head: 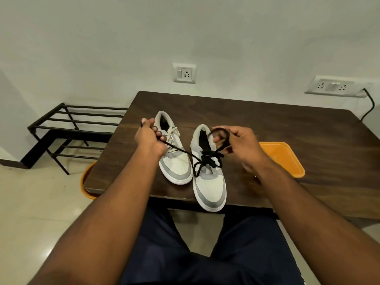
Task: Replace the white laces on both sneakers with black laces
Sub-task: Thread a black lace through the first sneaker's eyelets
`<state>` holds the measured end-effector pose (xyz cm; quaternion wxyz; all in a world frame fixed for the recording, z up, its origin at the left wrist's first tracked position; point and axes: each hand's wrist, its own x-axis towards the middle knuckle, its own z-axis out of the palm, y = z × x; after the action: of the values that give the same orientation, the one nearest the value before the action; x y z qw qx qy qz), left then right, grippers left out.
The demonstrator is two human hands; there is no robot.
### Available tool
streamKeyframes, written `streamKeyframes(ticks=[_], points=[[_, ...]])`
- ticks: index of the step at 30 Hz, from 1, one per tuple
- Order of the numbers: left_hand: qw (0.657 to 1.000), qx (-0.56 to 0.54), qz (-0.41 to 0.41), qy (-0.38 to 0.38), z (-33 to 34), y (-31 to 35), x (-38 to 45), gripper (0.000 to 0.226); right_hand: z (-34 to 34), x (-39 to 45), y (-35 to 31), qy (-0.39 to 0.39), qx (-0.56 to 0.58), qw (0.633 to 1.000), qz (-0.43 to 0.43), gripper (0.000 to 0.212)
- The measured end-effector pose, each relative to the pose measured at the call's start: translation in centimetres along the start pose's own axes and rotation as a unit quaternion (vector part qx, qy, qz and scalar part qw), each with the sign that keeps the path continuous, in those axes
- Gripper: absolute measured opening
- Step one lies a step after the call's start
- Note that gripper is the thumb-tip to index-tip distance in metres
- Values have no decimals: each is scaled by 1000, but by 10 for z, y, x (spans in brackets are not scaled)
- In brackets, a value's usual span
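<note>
You had both sneakers side by side on the dark wooden table, toes toward you, and both hands were up over them working the black lace. Your left hand was curled tight around one end of that lace, which ran taut from your fist down across to the right sneaker. Your right hand pinched a loop of the same lace above that shoe's opening, fingers bent round it. The black lace was already threaded through the right sneaker's eyelets, crossing over its tongue in a loose tangle. The left sneaker sat just beside it, partly behind your left hand, and it was wearing its white lace, crossed and slack near the collar. An orange tray lay on the table to the right, near your right wrist. Off the table's left edge stood a black metal rack against the wall, with an orange tub peeking out under the table's corner.
</note>
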<state>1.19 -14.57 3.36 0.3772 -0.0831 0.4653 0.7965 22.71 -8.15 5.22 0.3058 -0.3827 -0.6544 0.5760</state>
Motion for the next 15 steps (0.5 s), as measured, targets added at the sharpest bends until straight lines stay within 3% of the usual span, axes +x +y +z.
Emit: streamKeyframes(ticks=[3,6,9,11,13,15], points=[[1000,0,-19,-16,2,-1,8,26,5,-7,7,-26,183,974,131,42],[996,63,37,45,-1,-1,14,24,3,-7,16,64,349,918,178,42],[984,24,63,164,-24,13,31,23,-12,2,24,180,434,869,154,41],[967,32,53,246,-45,33,43,39,-28,9,27,235,417,862,169,40],[946,56,80,308,-60,49,53,41,-42,14,29,249,296,897,213,34],[953,110,135,250,-62,51,57,28,-45,21,28,214,86,941,246,24]])
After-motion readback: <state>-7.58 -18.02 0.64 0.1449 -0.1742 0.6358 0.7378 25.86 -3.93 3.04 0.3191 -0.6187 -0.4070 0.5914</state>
